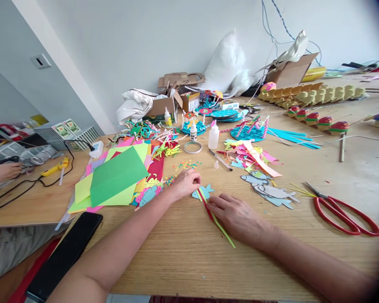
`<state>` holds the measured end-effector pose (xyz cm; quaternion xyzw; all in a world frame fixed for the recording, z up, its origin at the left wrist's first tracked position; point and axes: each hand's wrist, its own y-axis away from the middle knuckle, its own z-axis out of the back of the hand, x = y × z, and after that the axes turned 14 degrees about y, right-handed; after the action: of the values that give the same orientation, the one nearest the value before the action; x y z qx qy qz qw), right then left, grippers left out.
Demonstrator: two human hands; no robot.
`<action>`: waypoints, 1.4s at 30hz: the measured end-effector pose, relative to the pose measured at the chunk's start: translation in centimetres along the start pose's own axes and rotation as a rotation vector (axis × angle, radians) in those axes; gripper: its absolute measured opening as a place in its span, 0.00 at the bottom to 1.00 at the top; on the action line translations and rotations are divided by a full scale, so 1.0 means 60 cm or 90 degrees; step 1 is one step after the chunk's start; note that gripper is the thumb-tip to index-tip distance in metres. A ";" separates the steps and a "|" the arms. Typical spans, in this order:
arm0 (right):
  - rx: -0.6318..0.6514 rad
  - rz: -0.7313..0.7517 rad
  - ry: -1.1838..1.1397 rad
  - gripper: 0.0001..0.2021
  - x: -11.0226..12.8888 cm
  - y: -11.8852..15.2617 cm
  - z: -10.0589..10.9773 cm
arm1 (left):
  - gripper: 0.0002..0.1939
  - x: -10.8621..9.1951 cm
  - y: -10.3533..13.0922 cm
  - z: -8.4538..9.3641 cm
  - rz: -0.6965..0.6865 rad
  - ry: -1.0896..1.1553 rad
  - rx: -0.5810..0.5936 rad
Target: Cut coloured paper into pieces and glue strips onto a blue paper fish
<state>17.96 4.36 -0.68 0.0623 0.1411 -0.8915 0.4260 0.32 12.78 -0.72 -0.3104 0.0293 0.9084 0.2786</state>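
A small blue paper fish [207,190] lies on the wooden table between my hands. Across it run narrow red [209,211] and yellow-green [223,232] paper strips, slanting down to the right. My left hand [187,183] is at the fish's upper left, fingers pinched near the strips' top end; what is between the fingertips is too small to tell. Palm down, my right hand [233,214] rests just right of the strips, its fingertips touching them and its fingers close together. Grey and blue paper fish [273,192] lie farther right.
Red-handled scissors [342,212] lie at the right. Coloured paper sheets [118,174] and a black phone [68,252] are at the left. Behind are a glue bottle [214,135], a tape roll [192,147], a pen [221,160] and paper scraps [249,153]. Another person's hand [6,172] shows far left.
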 end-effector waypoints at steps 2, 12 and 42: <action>-0.007 0.001 -0.011 0.08 0.003 0.005 0.005 | 0.04 -0.001 -0.001 0.000 -0.001 -0.010 0.003; 0.028 -0.069 -0.109 0.15 -0.007 0.028 0.047 | 0.07 -0.003 -0.006 0.011 -0.046 -0.039 -0.033; 0.233 -0.194 -0.234 0.13 -0.056 -0.112 0.012 | 0.13 -0.069 0.143 -0.038 -0.197 -0.161 0.050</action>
<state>14.84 10.64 2.13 -0.0463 -0.0938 -0.9521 0.2872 -0.22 2.98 -1.19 -0.1838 -0.0186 0.8844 0.4285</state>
